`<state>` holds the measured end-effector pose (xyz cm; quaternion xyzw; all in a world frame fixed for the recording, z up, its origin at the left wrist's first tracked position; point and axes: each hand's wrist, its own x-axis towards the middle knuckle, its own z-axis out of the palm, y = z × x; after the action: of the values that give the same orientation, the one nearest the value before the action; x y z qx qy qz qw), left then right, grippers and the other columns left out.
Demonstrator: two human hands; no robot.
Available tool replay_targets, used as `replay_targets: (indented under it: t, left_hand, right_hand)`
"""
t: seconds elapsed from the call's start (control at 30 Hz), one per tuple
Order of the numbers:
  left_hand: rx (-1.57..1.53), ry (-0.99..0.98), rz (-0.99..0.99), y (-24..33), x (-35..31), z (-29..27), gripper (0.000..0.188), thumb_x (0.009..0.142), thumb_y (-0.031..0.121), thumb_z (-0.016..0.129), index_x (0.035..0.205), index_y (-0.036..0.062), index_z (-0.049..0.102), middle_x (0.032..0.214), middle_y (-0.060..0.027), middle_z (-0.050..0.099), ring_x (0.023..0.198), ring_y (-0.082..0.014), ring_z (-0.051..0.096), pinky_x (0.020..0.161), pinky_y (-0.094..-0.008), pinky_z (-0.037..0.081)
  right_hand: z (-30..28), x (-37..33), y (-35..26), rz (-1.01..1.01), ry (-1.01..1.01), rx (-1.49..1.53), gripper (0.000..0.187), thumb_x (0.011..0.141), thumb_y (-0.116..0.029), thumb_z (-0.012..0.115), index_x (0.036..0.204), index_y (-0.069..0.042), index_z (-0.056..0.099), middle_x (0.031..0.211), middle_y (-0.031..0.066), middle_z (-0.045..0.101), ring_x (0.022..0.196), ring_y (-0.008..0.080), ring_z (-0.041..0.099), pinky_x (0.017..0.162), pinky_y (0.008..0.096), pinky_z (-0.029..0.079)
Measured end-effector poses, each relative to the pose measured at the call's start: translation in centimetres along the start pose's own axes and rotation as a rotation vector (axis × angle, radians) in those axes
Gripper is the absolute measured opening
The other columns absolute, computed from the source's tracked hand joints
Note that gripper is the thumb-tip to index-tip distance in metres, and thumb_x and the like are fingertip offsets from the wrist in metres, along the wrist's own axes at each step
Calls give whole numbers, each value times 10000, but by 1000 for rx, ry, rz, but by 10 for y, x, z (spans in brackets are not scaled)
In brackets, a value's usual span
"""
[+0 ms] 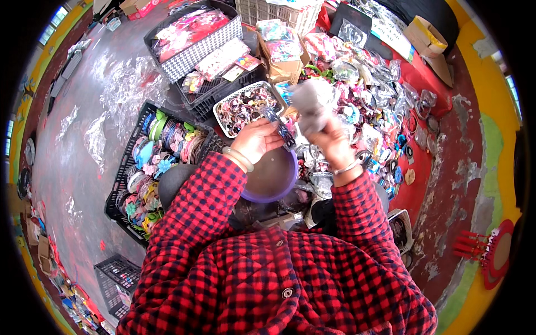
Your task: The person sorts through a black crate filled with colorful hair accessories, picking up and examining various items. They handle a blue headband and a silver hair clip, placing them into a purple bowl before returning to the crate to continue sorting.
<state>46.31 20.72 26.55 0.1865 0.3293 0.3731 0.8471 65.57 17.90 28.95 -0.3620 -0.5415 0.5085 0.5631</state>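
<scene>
Hands are meeting above a purple bowl [273,177]: the left hand [255,139] is pinching a dark strip [281,129], the right hand [333,139] is closing round a blurred grey bundle [310,102], hiding its fingers.

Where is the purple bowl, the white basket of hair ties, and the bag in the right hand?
purple bowl [277,192], head view, on its front rim.
white basket [230,103], head view, on its left rim.
clear plastic bag [312,103], head view, on its crumpled middle above the right hand [335,142].
</scene>
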Motion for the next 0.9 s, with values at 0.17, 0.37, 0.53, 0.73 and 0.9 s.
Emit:
replay_targets:
  t: [0.17, 0.37, 0.53, 0.73, 0.9]
  left_hand:
    - [-104, -183, 131, -6, 1, -18, 268, 943, 172, 327, 1124, 56, 487, 1066, -146, 565, 977, -271, 569, 826, -389, 495]
    - [-206, -216, 188, -1, -5, 1, 264, 914, 184, 449, 1109, 22, 525, 1047, -105, 587, 955, -205, 568, 871, -361, 446]
    - [-223, -218, 209, -6, -5, 1, 225, 887, 149, 498, 1066, 20, 540, 1026, -97, 593, 953, -205, 568, 867, -348, 444]
    - [-150, -225, 234, 1, -10, 3, 173, 876, 81, 507, 1008, -20, 556, 941, -108, 615, 850, -195, 607, 772, -320, 490]
    - [122, -212, 182, 4, -11, 5, 163, 873, 82, 517, 993, -14, 569, 909, -82, 623, 798, -149, 608, 725, -266, 490]
  right_hand:
    - [20, 5, -29, -216, -686, -635, 331, 738, 50, 546, 1038, -73, 612, 1265, 83, 494, 1193, 232, 423, 1017, 343, 300]
    - [27, -1, -4, 5, -37, -243, 344, 758, 40, 573, 1090, -47, 549, 1145, 98, 551, 1113, 192, 485, 937, 305, 377]
    - [42, -8, 13, -30, 65, -481, 424, 751, -47, 617, 1148, -51, 469, 1089, 137, 565, 1035, 266, 550, 867, 344, 426]
    - [34, -6, 8, -26, -9, -757, 312, 778, -171, 600, 1030, -1, 530, 886, 220, 589, 868, 401, 558, 743, 406, 449]
    - [26, -12, 18, 163, -85, -457, 283, 845, -181, 549, 1070, -9, 531, 890, 147, 612, 844, 274, 587, 744, 346, 457]
